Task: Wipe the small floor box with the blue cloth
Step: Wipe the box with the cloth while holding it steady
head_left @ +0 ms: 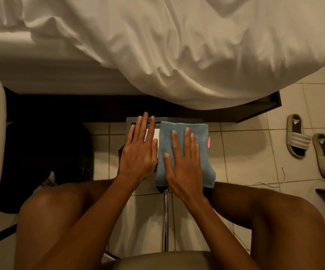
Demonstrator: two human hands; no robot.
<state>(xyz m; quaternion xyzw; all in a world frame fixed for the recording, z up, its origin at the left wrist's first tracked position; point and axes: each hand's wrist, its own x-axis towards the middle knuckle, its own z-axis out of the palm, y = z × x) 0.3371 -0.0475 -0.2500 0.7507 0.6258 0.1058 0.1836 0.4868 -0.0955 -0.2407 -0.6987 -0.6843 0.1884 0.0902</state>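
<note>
I judge the wiping to be under way. My right hand (185,162) lies flat with straight fingers on the blue cloth (202,137), pressing it onto the right half of the small floor box (179,119). My left hand (140,147) rests flat and open on the left half, steadying it. The box sits at the centre of the frame on the tiled floor (241,152), between my knees and just below the bed (177,45).

Next, I think, the cloth must slide left over the uncovered half, so the left hand has to lift clear or move to a side.

Counted: one box, one cloth, two hands, and two sandals (297,136) at right.
</note>
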